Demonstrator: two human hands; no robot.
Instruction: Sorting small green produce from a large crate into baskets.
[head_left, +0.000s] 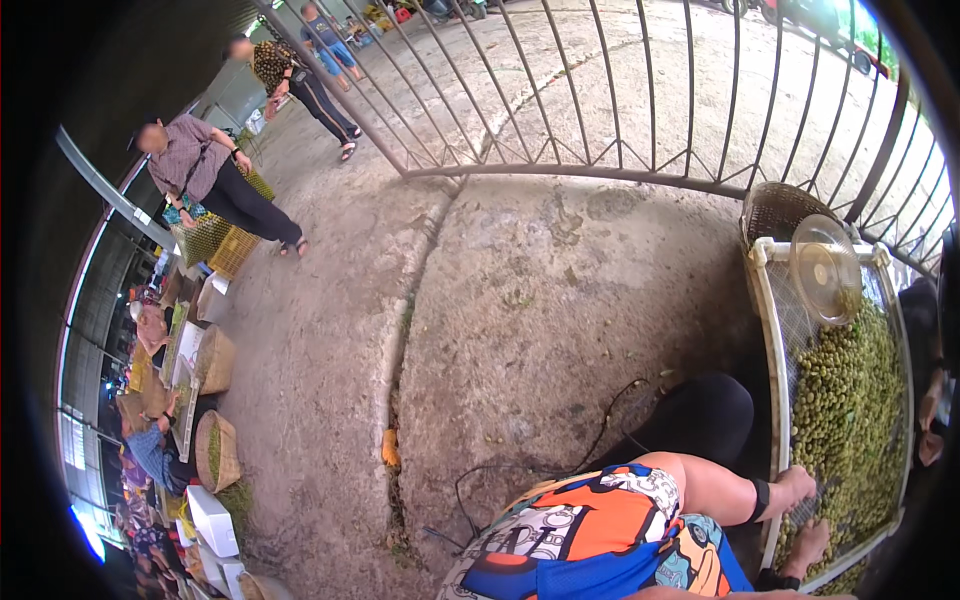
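A white-framed mesh tray at the right holds a thick layer of small round green fruits. Over the tray's near edge reaches my left hand, a black band on its wrist; the fingers are at a thinly covered patch of mesh. Just below it in the picture, my right hand lies among the fruits, also with a dark band at the wrist. Both hands' fingertips are too small and partly hidden to show whether they grip any fruit. A clear plastic bowl rests at the tray's far-left corner, with a few fruits by its rim.
A woven basket stands against a metal bar fence. Across the tray is another person's hand. A cable trails over the concrete floor. People, baskets and white foam boxes line the left; one person stands there.
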